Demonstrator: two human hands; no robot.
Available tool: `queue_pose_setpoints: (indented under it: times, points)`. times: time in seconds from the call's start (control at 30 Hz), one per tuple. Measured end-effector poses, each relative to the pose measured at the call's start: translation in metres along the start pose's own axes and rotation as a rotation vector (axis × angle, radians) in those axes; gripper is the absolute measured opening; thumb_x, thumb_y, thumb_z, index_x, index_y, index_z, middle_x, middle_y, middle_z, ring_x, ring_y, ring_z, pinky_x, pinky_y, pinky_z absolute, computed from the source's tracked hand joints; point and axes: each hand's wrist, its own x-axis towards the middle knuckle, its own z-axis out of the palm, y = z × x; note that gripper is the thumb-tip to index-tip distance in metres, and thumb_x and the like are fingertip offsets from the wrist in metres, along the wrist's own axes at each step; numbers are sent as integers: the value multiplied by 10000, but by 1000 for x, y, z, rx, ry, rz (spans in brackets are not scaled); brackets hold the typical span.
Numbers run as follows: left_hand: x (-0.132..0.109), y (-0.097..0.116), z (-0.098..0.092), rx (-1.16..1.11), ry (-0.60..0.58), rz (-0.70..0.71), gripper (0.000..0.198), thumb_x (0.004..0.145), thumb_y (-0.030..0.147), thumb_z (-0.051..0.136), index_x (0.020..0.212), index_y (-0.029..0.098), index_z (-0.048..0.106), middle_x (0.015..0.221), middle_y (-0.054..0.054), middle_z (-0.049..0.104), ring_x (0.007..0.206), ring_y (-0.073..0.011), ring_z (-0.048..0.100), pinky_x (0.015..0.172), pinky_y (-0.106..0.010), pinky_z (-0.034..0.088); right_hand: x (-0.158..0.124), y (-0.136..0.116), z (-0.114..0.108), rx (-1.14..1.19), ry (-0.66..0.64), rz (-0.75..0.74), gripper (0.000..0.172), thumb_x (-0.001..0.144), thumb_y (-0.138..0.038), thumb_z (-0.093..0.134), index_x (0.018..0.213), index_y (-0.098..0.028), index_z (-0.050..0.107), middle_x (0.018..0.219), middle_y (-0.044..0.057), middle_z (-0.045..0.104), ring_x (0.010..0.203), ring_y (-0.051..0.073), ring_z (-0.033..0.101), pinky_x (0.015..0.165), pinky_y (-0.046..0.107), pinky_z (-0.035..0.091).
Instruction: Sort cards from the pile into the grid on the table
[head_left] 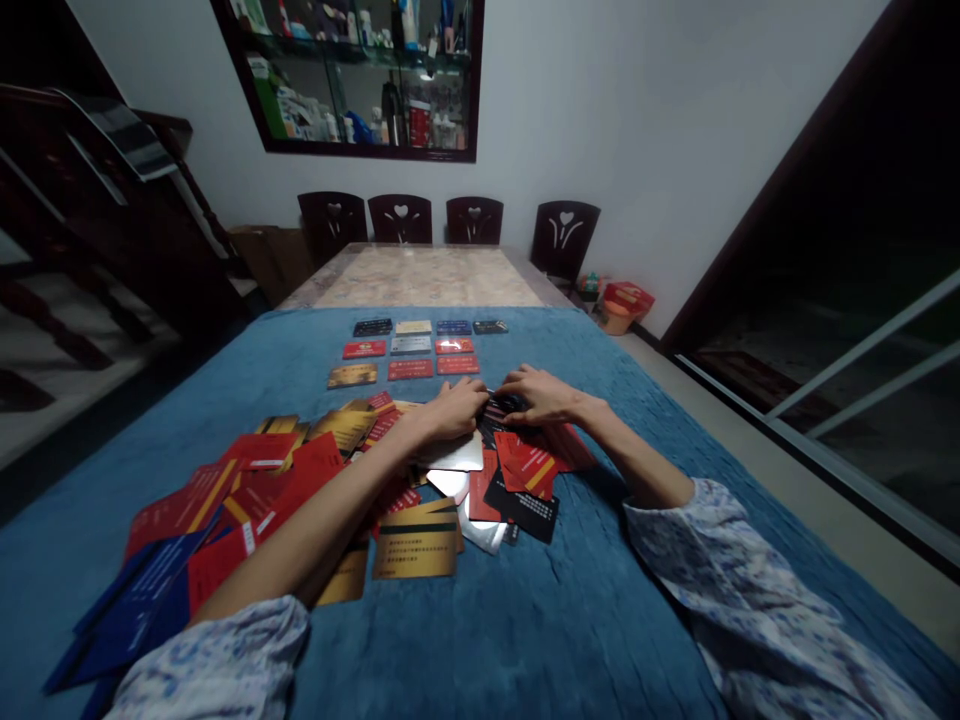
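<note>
Well, the blue cloth (525, 610) covers the near part of a long table, and it looks soft and a bit wrinkly. There is lots of bare cloth close to the person and out to the right edge. The left side is crowded with a big messy pile of cards (247, 490). The cards are flat, thin and shiny, in red, gold, dark blue, black and silver.

The left hand (451, 410) and the right hand (541, 396) are close together at the far end of the pile. Their fingers are bent down onto some dark cards (501, 408) between them. I cannot tell if they pinch the cards or only press on them. Both arms lie stretched over the pile, in loose flowered sleeves.

Past the hands, neat rows of cards (420, 350) sit apart from each other on the cloth. Beyond the cloth, the stone table top (427, 275) is bare and speckled. Four dark chairs (401, 218) stand at the far end.

A glass wall shelf (360, 70) holds bottles and boxes. A red tub (626, 300) sits on the floor to the right, and what is in it is too small to tell.
</note>
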Motion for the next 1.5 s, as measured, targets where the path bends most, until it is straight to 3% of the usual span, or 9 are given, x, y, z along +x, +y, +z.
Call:
queue_pose_setpoints:
  times: [0.27, 0.6, 0.73, 0.87, 1.07, 1.23, 1.5]
  points:
    - [3, -3, 5, -50, 61, -6, 342, 898, 112, 483, 1162, 168, 693, 1363, -152, 594, 1285, -315, 521, 1028, -500, 449, 2, 6, 2, 41, 25, -48, 441, 875, -388, 739, 1269, -191, 727, 1157, 149, 689, 1062, 284, 597, 914, 397, 467]
    - [0, -3, 1, -59, 100, 13, 353, 908, 129, 487, 1171, 178, 717, 1281, -154, 652, 1244, -312, 566, 1009, -480, 474, -1, 4, -5, 21, 62, -80, 332, 848, -255, 644, 1135, -180, 791, 1029, 110, 765, 965, 246, 655, 850, 331, 460]
    - [2, -6, 3, -64, 165, 35, 408, 852, 94, 536, 1195, 203, 728, 1224, -125, 700, 1176, -279, 621, 993, -417, 490, -3, 6, -7, 29, 81, -63, 300, 848, -235, 625, 1080, -198, 811, 992, 96, 791, 937, 238, 662, 815, 320, 453]
    - [6, -13, 9, -130, 264, 70, 369, 797, 73, 571, 1082, 194, 772, 1092, -100, 751, 1051, -240, 677, 933, -334, 512, -5, 7, -11, 37, 105, -50, 289, 868, -225, 598, 1059, -197, 814, 935, 94, 787, 915, 229, 655, 765, 306, 434]
    - [9, -17, 11, -225, 376, 48, 276, 813, 49, 531, 906, 145, 772, 922, -97, 754, 865, -207, 680, 814, -299, 509, -6, 4, -15, -16, 159, -45, 260, 915, -203, 538, 940, -193, 797, 884, 93, 761, 873, 211, 615, 743, 297, 395]
    - [6, -16, 9, -230, 425, 28, 291, 843, 41, 478, 859, 119, 757, 859, -102, 749, 793, -194, 669, 743, -283, 491, -6, 4, -15, -5, 209, -35, 295, 941, -193, 505, 977, -184, 799, 847, 98, 739, 867, 210, 605, 723, 293, 377]
    - [8, -17, 11, -295, 484, 25, 306, 846, 40, 486, 928, 140, 764, 962, -116, 779, 903, -224, 720, 814, -297, 517, -5, 3, -14, 20, 238, 12, 353, 918, -178, 544, 1187, -213, 769, 915, 94, 730, 822, 194, 609, 707, 277, 369]
